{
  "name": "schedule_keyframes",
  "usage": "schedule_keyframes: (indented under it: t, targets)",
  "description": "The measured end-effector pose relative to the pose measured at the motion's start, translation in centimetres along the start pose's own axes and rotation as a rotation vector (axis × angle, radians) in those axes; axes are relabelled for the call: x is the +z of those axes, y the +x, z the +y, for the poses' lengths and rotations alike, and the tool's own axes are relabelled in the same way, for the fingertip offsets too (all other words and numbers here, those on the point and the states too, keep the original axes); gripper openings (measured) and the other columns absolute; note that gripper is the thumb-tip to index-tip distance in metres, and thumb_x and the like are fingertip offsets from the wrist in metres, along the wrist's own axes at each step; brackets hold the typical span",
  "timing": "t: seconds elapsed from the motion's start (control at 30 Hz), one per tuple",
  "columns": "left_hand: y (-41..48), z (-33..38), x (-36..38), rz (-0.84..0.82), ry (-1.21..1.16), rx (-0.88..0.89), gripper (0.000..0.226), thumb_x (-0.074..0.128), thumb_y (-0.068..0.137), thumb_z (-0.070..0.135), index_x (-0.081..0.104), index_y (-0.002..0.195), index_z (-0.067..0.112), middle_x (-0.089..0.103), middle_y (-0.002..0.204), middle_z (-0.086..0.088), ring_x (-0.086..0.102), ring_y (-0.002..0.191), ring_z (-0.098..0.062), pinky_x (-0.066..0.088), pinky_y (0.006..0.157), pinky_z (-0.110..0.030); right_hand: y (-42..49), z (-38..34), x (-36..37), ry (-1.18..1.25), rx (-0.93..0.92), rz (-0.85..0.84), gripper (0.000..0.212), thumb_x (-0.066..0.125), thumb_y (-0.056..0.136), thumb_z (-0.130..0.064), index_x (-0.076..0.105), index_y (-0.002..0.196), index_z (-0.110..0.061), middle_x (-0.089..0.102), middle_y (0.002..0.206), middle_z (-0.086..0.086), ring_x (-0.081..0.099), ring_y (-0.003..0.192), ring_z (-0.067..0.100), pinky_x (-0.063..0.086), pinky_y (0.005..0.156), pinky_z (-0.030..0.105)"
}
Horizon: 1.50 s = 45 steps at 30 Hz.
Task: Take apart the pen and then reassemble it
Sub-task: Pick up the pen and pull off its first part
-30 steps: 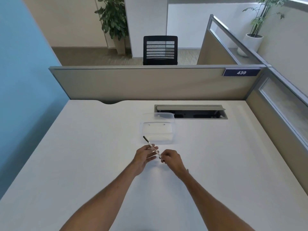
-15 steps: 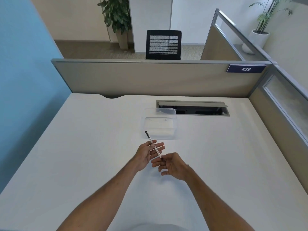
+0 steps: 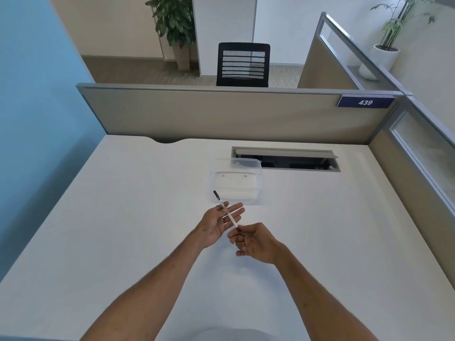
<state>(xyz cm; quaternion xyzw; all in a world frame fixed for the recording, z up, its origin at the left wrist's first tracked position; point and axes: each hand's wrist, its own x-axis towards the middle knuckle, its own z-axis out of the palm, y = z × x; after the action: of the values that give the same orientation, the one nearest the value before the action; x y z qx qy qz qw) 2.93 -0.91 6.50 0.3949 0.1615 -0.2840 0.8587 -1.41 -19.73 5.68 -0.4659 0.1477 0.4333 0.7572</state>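
A white surface (image 3: 123, 242) fills the lower two thirds of the frame, bounded at the back by a beige partition (image 3: 209, 114) with a grey top rail. A blue wall (image 3: 37, 94) is seen along the left edge, and a glazed partition (image 3: 418, 156) along the right edge. A navy number plate (image 3: 365, 102) marked 439 is fixed at the upper right of the back partition. Beyond it, a black mesh office chair (image 3: 243, 64) is seen at the upper centre, a potted plant (image 3: 172, 25) to its left and a second plant in a white pot (image 3: 384, 45) in the upper right corner.

A cable tray slot (image 3: 285, 159) with its flap raised is set into the surface right of centre. Just in front of its left end a clear plastic box (image 3: 236, 180) is placed.

Near the centre of the frame both bare forearms are extended over the surface. The left hand (image 3: 216, 225) is held palm up with its fingers spread flat, and the pen (image 3: 227, 211) is laid diagonally across those fingers, its black upper end projecting toward the clear box. The pen's lower end is pinched between the thumb and fingertips of the right hand (image 3: 256, 242), whose remaining fingers are loosely curled. Whether any part of the pen has been separated cannot be told.
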Motion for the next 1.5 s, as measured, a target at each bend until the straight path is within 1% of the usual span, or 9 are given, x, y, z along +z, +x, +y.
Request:
schedule_keyframes:
  t: [0.37, 0.57, 0.7, 0.9, 1.0, 1.17, 1.3, 1.4, 1.5]
  targets:
    - [1.3, -0.8, 0.5, 0.240, 0.120, 0.112, 0.018, 0.037, 0.116, 0.000, 0.052, 0.124, 0.004, 0.081, 0.115, -0.020, 0.083, 0.100, -0.032, 0.065, 0.089, -0.041, 0.4, 0.4, 0.0, -0.431, -0.183, 0.208, 0.038, 0.049, 0.116, -0.038, 0.069, 0.090, -0.019, 0.072, 0.082, 0.002, 0.052, 0.058, 0.014, 0.051, 0.062, 0.026]
    - [1.3, -1.3, 1.2, 0.374, 0.167, 0.099, 0.016, 0.041, 0.116, 0.002, 0.055, 0.117, 0.009, 0.082, 0.103, -0.013, 0.082, 0.093, -0.025, 0.067, 0.080, -0.036, 0.6, 0.8, -0.2, -0.655, -0.292, 0.309, 0.041, 0.049, 0.117, -0.030, 0.069, 0.084, -0.016, 0.072, 0.075, 0.000, 0.050, 0.050, 0.009, 0.034, 0.048, 0.020]
    - [1.4, -1.0, 0.5, 0.389, 0.154, 0.094, 0.010, 0.052, 0.114, 0.005, 0.058, 0.121, 0.006, 0.083, 0.104, -0.014, 0.084, 0.089, -0.023, 0.068, 0.071, -0.032, 1.2, 1.0, -0.2, -0.736, -0.364, 0.356, 0.038, 0.056, 0.114, -0.024, 0.078, 0.092, -0.004, 0.081, 0.081, 0.007, 0.053, 0.061, 0.019, 0.039, 0.050, 0.022]
    - [0.4, 0.1, -0.2, 0.280, 0.138, 0.078, 0.009, 0.054, 0.112, 0.004, 0.060, 0.117, 0.009, 0.079, 0.129, -0.019, 0.082, 0.100, -0.027, 0.067, 0.074, -0.031, 0.3, -0.1, 0.9, -0.519, -0.170, 0.324, 0.055, 0.047, 0.113, -0.052, 0.082, 0.115, -0.009, 0.087, 0.109, 0.003, 0.067, 0.070, 0.018, 0.047, 0.062, 0.029]
    - [0.1, 0.0, -0.3, 0.256, 0.133, 0.074, 0.015, 0.051, 0.113, 0.005, 0.059, 0.126, 0.007, 0.076, 0.135, -0.020, 0.079, 0.110, -0.031, 0.066, 0.084, -0.034, 0.4, -0.1, 0.7, -0.438, -0.072, 0.249, 0.062, 0.037, 0.115, -0.047, 0.080, 0.121, -0.003, 0.085, 0.116, 0.009, 0.068, 0.075, 0.020, 0.048, 0.068, 0.031]
    - [-0.2, -0.3, 0.1, 0.223, 0.074, 0.028, 0.024, 0.041, 0.117, 0.006, 0.055, 0.136, 0.008, 0.072, 0.141, -0.022, 0.070, 0.129, -0.041, 0.062, 0.097, -0.042, 0.5, 0.3, 0.4, -0.345, -0.058, 0.184, 0.047, 0.043, 0.113, -0.033, 0.080, 0.120, -0.004, 0.083, 0.122, 0.012, 0.067, 0.075, 0.018, 0.050, 0.069, 0.030]
    - [-0.3, -0.2, 0.5, 0.184, 0.024, -0.029, 0.028, 0.033, 0.119, 0.010, 0.054, 0.137, 0.011, 0.070, 0.143, -0.025, 0.069, 0.131, -0.044, 0.059, 0.103, -0.047, 0.4, 0.5, 0.1, -0.254, -0.063, 0.156, 0.040, 0.046, 0.112, -0.032, 0.078, 0.118, -0.009, 0.081, 0.123, 0.011, 0.068, 0.077, 0.016, 0.051, 0.073, 0.032]
    - [-0.5, -0.2, 0.8, 0.145, 0.009, -0.043, 0.023, 0.035, 0.119, 0.012, 0.054, 0.132, 0.013, 0.072, 0.141, -0.024, 0.069, 0.132, -0.042, 0.058, 0.105, -0.046, 0.2, 0.5, -0.2, -0.157, -0.029, 0.049, 0.048, 0.043, 0.114, -0.033, 0.075, 0.132, -0.003, 0.078, 0.134, 0.012, 0.069, 0.083, 0.018, 0.054, 0.079, 0.034]
    - [-0.4, -0.3, 0.8, 0.152, 0.013, -0.033, 0.020, 0.036, 0.119, 0.012, 0.053, 0.129, 0.012, 0.076, 0.135, -0.022, 0.075, 0.121, -0.040, 0.063, 0.098, -0.044, 0.1, 0.5, -0.1, -0.164, -0.032, 0.014, 0.049, 0.039, 0.115, -0.032, 0.074, 0.134, -0.002, 0.077, 0.135, 0.014, 0.069, 0.086, 0.019, 0.055, 0.083, 0.035]
